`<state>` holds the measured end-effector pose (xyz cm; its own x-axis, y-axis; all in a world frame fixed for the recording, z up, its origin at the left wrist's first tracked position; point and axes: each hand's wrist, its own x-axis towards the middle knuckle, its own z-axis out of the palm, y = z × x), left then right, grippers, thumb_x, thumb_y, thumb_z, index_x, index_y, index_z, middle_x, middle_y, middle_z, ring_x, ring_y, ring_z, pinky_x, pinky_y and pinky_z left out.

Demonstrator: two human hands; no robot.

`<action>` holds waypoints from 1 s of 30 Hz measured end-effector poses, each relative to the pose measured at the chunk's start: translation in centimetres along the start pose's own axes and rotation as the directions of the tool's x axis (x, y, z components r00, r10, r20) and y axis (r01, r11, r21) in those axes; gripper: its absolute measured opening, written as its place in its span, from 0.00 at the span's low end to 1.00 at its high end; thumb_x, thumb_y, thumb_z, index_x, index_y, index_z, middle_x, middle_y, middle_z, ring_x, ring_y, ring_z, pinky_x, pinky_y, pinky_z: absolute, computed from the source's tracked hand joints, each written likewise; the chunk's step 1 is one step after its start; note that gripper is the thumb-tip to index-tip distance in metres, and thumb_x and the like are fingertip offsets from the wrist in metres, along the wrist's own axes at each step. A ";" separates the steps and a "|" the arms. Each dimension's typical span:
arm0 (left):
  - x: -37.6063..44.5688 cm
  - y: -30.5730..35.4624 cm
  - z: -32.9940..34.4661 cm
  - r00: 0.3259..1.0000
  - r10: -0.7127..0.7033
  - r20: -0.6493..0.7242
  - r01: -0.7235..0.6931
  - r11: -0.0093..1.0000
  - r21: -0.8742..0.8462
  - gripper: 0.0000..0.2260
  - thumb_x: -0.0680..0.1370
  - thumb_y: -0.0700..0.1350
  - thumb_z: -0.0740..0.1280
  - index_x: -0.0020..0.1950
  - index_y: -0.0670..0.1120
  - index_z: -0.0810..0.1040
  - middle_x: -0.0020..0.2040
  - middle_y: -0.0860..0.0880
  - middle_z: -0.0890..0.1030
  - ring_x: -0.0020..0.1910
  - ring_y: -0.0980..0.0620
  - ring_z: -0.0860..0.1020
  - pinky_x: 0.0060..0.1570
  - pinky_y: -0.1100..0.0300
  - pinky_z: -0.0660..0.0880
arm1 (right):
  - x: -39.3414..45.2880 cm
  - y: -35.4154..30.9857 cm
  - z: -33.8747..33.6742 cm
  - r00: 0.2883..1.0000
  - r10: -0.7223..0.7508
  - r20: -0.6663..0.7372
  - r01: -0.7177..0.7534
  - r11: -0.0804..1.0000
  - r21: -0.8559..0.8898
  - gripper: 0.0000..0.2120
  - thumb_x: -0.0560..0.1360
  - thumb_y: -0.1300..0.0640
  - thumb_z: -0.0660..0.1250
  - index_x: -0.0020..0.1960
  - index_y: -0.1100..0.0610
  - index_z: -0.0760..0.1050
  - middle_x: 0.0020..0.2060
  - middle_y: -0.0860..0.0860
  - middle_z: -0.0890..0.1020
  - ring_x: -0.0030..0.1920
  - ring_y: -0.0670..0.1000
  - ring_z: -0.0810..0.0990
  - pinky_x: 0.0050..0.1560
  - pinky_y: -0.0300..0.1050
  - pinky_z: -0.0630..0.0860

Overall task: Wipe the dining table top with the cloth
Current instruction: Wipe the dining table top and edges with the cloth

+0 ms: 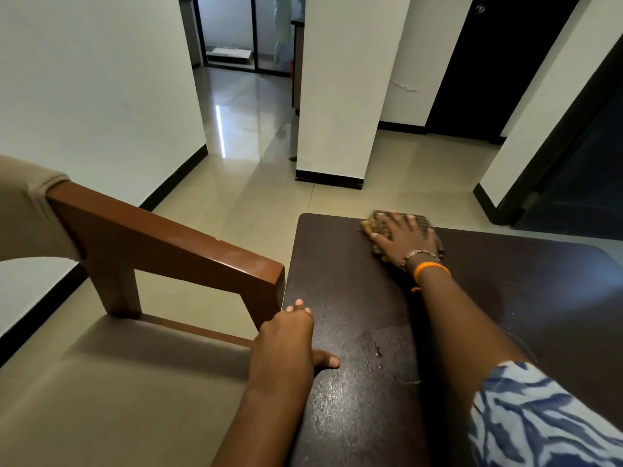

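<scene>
On the dark dining table top (354, 281), the right hand (406, 239) presses spread fingers flat on the brownish cloth (372, 227) at the far edge, while the left hand (286, 335) grips the near-left edge beside a wooden chair (168, 237); no writing shows.

Right hand (406, 237) stretched far forward, fingers spread flat, pressing down; left hand (286, 335) near, fingers curled, thumb out.

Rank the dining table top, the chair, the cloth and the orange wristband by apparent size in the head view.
1. and 2. Dining table top and chair: similar spread, both cut off by the frame, not ranked.
3. Cloth, mostly under the right hand.
4. Orange wristband.
</scene>
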<state>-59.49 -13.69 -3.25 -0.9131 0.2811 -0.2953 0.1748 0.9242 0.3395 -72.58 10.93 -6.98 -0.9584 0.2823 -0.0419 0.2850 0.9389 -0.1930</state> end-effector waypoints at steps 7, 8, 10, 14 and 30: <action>-0.3 0.4 -0.1 0.999 -0.033 0.022 0.034 0.999 -0.029 0.35 0.69 0.58 0.71 0.70 0.43 0.66 0.72 0.44 0.67 0.68 0.44 0.70 0.63 0.55 0.70 | -2.5 -4.0 0.7 0.997 0.069 0.017 -0.070 0.995 0.069 0.28 0.78 0.39 0.50 0.76 0.44 0.47 0.77 0.47 0.46 0.77 0.56 0.41 0.72 0.65 0.38; -0.3 0.5 -0.2 0.999 -0.042 0.026 0.042 0.999 -0.017 0.34 0.69 0.57 0.72 0.68 0.42 0.67 0.71 0.44 0.69 0.67 0.44 0.71 0.61 0.54 0.71 | -2.9 -6.2 1.3 0.999 -0.022 0.042 0.020 0.998 0.053 0.27 0.79 0.39 0.48 0.76 0.42 0.47 0.77 0.46 0.46 0.77 0.56 0.41 0.71 0.66 0.37; -0.4 0.9 -0.6 0.998 -0.052 0.022 0.052 0.999 0.009 0.29 0.69 0.56 0.73 0.62 0.41 0.71 0.64 0.43 0.73 0.62 0.43 0.73 0.56 0.54 0.73 | -4.0 -10.3 2.6 0.975 -0.201 0.093 0.199 0.980 0.032 0.26 0.78 0.38 0.48 0.75 0.41 0.49 0.77 0.46 0.45 0.77 0.56 0.40 0.70 0.66 0.36; -0.9 1.9 -1.3 0.999 -0.038 0.015 0.038 0.999 -0.004 0.25 0.69 0.52 0.74 0.60 0.42 0.71 0.64 0.42 0.73 0.62 0.43 0.73 0.56 0.54 0.72 | -6.0 -11.5 2.7 0.895 -0.417 0.159 0.419 0.908 0.023 0.24 0.79 0.40 0.50 0.74 0.37 0.51 0.77 0.44 0.46 0.77 0.53 0.41 0.71 0.64 0.36; -1.2 4.3 0.3 1.000 0.013 0.024 -0.020 0.954 0.298 0.36 0.78 0.51 0.63 0.76 0.39 0.45 0.76 0.40 0.36 0.75 0.41 0.35 0.71 0.40 0.36 | -10.4 6.7 -1.8 0.963 0.264 0.044 -0.266 0.964 0.032 0.26 0.79 0.41 0.51 0.75 0.41 0.48 0.77 0.45 0.46 0.77 0.55 0.42 0.73 0.63 0.41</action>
<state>-57.50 -9.96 -1.65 -0.9016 0.2995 -0.3120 0.2946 0.9535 0.0637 -60.67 14.61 -6.05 -0.8488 0.5112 -0.1345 0.5286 0.8234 -0.2061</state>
